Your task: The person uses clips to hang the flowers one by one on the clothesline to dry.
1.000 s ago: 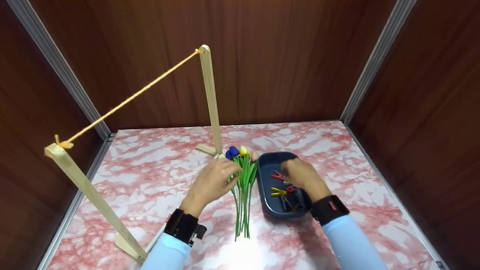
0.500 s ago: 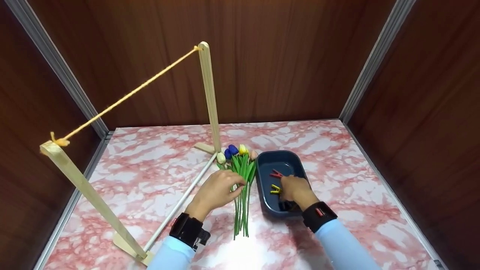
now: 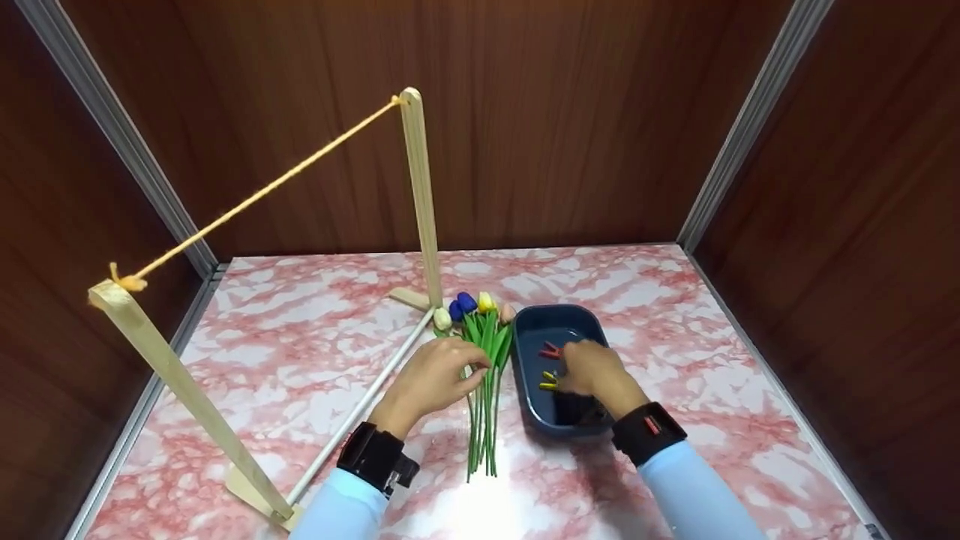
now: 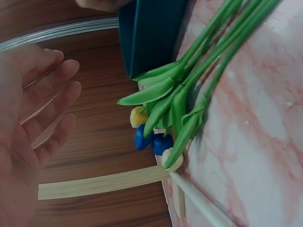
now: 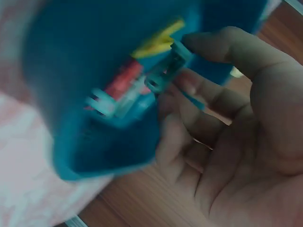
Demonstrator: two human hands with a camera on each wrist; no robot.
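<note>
My right hand is over the dark blue box. In the right wrist view, its thumb and fingers pinch a greyish-green clothespin above the other pins. A yellow clothespin and a red clothespin lie in the box below. My left hand hovers beside and partly over the bunch of artificial tulips, holding nothing; its fingers look relaxed and slightly bent in the left wrist view. White, blue, yellow and pink blooms point to the back, with green stems running forward.
To the left stands a wooden frame: a near post, a far post and a white rod along the table between their feet. A yellow string stretches between the post tops. Brown panels enclose the marbled table.
My right hand has gone down into the box among the clothespins, then lifted slightly with one pinched. My left hand has shifted a little and stays by the tulips.
</note>
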